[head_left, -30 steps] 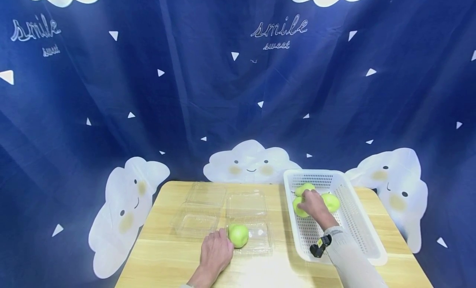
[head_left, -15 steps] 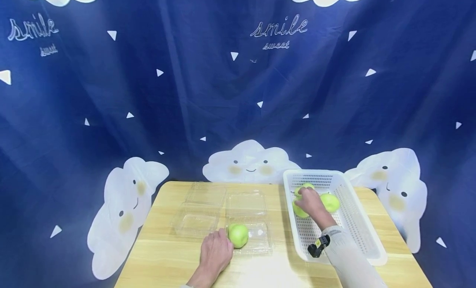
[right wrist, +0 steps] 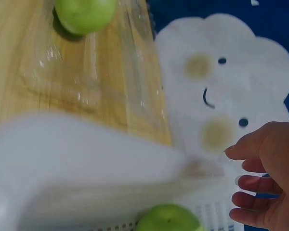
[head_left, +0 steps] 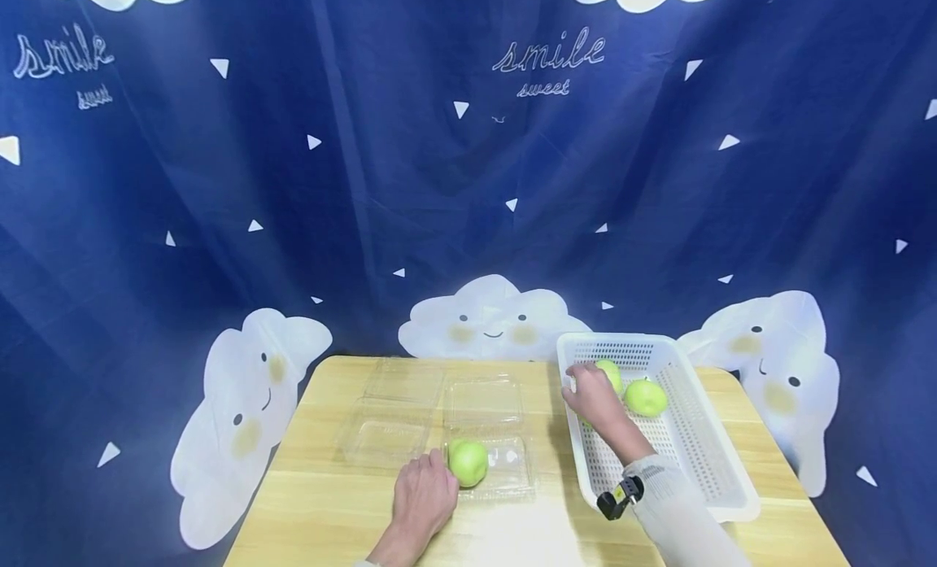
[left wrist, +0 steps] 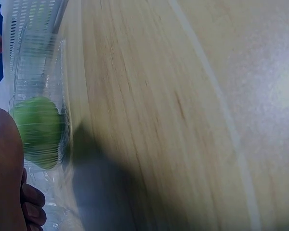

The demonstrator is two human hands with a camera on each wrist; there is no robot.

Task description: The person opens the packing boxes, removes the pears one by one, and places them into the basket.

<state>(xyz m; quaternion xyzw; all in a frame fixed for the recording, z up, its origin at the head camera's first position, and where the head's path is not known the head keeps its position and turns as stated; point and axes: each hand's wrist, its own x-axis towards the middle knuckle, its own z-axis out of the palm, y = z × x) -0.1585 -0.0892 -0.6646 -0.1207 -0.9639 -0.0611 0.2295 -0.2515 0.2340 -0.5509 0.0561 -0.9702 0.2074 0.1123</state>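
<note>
My left hand [head_left: 424, 498] holds the left end of a clear plastic container [head_left: 511, 467], its fingers curled at the rim. A green apple [head_left: 468, 463] sits in that container, right beside the fingertips; it shows through the plastic wall in the left wrist view. My right hand [head_left: 596, 400] is above the left side of a white perforated basket [head_left: 721, 461]. Its fingers are loosely bent, and nothing shows between them in the right wrist view. One green apple [head_left: 646, 398] lies right of this hand, another apple [head_left: 608, 375] just behind it, and a third is mostly hidden underneath.
More clear plastic trays [head_left: 483, 400] lie on the wooden table [head_left: 307, 502], left of the basket and behind the left hand. A dark blue curtain [head_left: 439, 185] with white clouds hangs behind the table's far edge.
My right hand has moved left from over the apples toward the basket's left rim, uncovering more of the rear apple. The left hand and the apple beside it stay put.
</note>
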